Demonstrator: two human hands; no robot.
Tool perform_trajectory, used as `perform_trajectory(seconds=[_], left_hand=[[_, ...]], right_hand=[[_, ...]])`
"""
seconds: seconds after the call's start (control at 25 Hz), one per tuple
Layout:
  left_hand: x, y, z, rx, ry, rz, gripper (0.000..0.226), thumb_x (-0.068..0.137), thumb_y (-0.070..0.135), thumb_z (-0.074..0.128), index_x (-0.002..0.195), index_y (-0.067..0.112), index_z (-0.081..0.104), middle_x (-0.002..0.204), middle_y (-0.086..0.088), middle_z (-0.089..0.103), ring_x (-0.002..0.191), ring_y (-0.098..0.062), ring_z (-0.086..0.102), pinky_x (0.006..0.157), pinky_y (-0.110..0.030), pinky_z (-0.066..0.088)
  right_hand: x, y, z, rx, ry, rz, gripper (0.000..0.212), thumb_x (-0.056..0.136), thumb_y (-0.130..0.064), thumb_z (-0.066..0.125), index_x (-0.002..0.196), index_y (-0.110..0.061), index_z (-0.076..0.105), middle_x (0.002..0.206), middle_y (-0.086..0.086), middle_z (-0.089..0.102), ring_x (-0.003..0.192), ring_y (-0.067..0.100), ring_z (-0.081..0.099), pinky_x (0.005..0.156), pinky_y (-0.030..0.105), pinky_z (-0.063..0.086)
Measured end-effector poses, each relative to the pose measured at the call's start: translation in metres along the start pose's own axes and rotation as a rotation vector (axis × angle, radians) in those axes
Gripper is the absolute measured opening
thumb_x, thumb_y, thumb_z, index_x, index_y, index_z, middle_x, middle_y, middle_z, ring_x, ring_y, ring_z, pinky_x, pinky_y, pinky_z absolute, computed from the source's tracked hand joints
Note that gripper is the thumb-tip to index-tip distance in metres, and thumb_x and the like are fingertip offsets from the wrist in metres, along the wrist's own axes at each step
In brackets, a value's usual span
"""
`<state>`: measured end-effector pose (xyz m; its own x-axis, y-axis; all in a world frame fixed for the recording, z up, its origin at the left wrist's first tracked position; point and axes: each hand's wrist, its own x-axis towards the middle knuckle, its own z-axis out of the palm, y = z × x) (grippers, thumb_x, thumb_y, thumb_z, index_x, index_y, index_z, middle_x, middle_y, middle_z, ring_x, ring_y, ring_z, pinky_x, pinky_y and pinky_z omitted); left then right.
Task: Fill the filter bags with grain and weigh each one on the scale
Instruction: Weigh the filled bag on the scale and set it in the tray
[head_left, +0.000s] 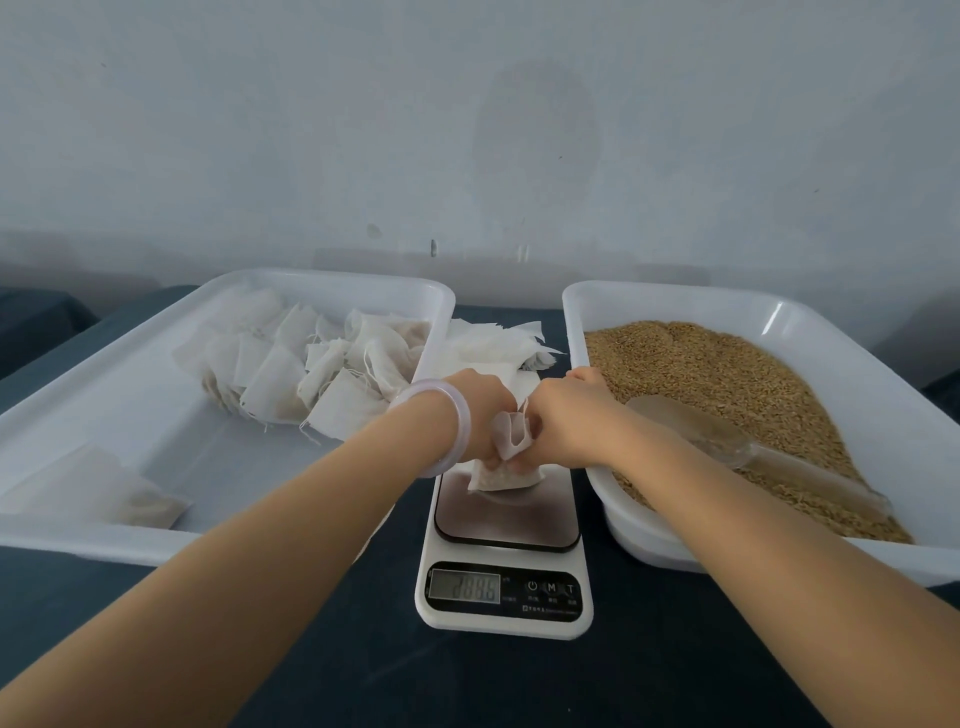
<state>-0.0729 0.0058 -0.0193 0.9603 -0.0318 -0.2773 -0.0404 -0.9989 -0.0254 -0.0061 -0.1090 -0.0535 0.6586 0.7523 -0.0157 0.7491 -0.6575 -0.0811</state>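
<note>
A white kitchen scale (506, 525) stands on the dark table between two white trays. A white filter bag (505, 467) with grain in its bottom sits on the scale's platform. My left hand (480, 408), with a pale bangle on the wrist, and my right hand (563, 415) both grip the bag's gathered top. The display (464, 586) shows blurred digits. The right tray (769, 312) holds brown grain (727, 374) with a clear scoop (727, 441) lying on it. The left tray (156, 452) holds several filled bags (322, 374).
A heap of empty filter bags (498, 340) lies on the table behind the scale, between the trays. One flat bag (104, 493) lies at the left tray's near corner. A grey wall rises behind the table.
</note>
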Motion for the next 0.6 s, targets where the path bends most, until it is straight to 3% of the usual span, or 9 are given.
perform_trajectory(seconds=[0.16, 0.32, 0.48, 0.6], left_hand=[[0.001, 0.002, 0.0, 0.004, -0.021, 0.005, 0.027, 0.09, 0.024, 0.061, 0.113, 0.011, 0.061, 0.101, -0.004, 0.059, 0.088, -0.019, 0.052, 0.074, -0.025, 0.039], [0.001, -0.004, 0.005, -0.077, 0.01, 0.034, 0.011, 0.088, 0.023, 0.06, 0.091, 0.014, 0.054, 0.091, -0.003, 0.055, 0.08, -0.02, 0.049, 0.064, -0.025, 0.037], [-0.001, -0.014, 0.011, -0.2, 0.123, 0.063, 0.02, 0.08, 0.027, 0.064, 0.077, 0.021, 0.045, 0.078, 0.004, 0.055, 0.076, -0.019, 0.052, 0.061, -0.025, 0.038], [-0.001, -0.023, 0.013, -0.371, 0.208, 0.057, 0.029, 0.073, 0.027, 0.073, 0.086, 0.03, 0.047, 0.074, 0.015, 0.049, 0.079, -0.015, 0.052, 0.063, -0.024, 0.04]], right_hand=[[-0.002, 0.001, 0.0, 0.02, 0.0, -0.034, 0.045, 0.072, -0.05, 0.07, 0.048, -0.023, 0.042, 0.049, -0.01, 0.04, 0.059, 0.006, 0.039, 0.085, 0.032, 0.019], [-0.006, -0.001, 0.0, 0.019, 0.038, -0.025, 0.046, 0.071, -0.05, 0.07, 0.048, -0.025, 0.04, 0.049, -0.01, 0.039, 0.057, 0.004, 0.038, 0.094, 0.032, 0.022], [-0.01, -0.003, -0.001, 0.108, 0.122, 0.001, 0.056, 0.063, -0.057, 0.074, 0.048, -0.02, 0.034, 0.049, -0.01, 0.035, 0.056, 0.006, 0.036, 0.071, 0.026, 0.024], [-0.012, -0.002, -0.005, 0.211, 0.131, 0.024, 0.055, 0.056, -0.061, 0.077, 0.059, -0.018, 0.043, 0.057, -0.008, 0.042, 0.064, 0.012, 0.043, 0.057, 0.022, 0.022]])
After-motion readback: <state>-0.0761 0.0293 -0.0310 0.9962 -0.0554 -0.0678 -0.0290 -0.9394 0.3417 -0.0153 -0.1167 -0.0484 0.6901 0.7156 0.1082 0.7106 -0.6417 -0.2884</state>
